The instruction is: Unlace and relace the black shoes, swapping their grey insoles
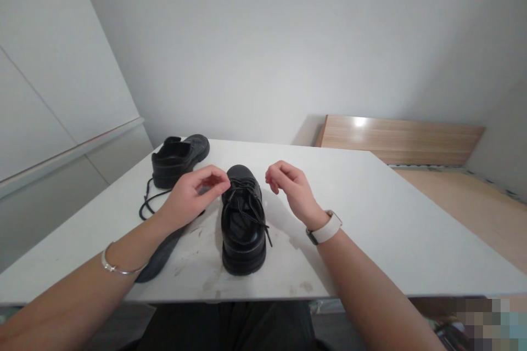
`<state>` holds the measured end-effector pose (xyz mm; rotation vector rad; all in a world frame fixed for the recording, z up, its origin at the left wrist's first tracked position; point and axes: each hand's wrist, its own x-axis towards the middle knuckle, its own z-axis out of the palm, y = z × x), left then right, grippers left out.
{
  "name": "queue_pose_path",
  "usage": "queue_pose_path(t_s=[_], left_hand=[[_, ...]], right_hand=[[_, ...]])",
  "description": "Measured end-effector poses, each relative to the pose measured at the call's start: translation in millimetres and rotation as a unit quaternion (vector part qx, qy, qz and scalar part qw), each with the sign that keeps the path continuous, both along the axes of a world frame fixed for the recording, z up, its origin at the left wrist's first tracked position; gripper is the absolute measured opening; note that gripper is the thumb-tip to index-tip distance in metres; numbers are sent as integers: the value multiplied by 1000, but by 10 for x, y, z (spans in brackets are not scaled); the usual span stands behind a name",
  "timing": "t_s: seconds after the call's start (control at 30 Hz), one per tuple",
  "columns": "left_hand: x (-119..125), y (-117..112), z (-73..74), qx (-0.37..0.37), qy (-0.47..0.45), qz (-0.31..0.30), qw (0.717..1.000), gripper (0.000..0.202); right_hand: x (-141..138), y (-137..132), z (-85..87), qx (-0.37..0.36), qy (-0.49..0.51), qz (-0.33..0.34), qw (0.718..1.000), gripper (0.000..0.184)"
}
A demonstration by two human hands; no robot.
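Observation:
A black lace-up shoe [242, 219] stands on the white table [370, 214], heel toward me. My left hand [191, 194] hovers just left of its laces, fingers pinched together on a black lace end. My right hand [288, 184] is raised to the right of the shoe, fingers curled, apparently with nothing in them. A silver bangle is on my left wrist and a white watch on my right.
A second black shoe [179, 159] sits at the table's far left with a loose black lace [148, 203] trailing beside it. A dark insole [162, 255] lies under my left forearm. Wooden boards [399, 140] lean beyond the table.

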<state>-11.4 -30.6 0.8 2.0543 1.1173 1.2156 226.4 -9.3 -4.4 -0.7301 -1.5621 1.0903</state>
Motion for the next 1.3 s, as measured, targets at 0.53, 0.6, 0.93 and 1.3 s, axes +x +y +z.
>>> queue_pose_path(t_s=[0.53, 0.6, 0.93, 1.3], left_hand=[[42, 29, -86, -66, -7, -14, 998, 29], [59, 21, -95, -38, 11, 5, 999, 27], [132, -5, -90, 54, 33, 49, 997, 15], [106, -16, -60, 12, 69, -17, 997, 16]], right_hand=[[-142, 19, -209, -31, -77, 44, 996, 29], [-165, -7, -198, -11, -81, 31, 996, 26], [-261, -83, -210, 68, -102, -92, 988, 9], [-281, -51, -197, 53, 25, -73, 996, 19]])
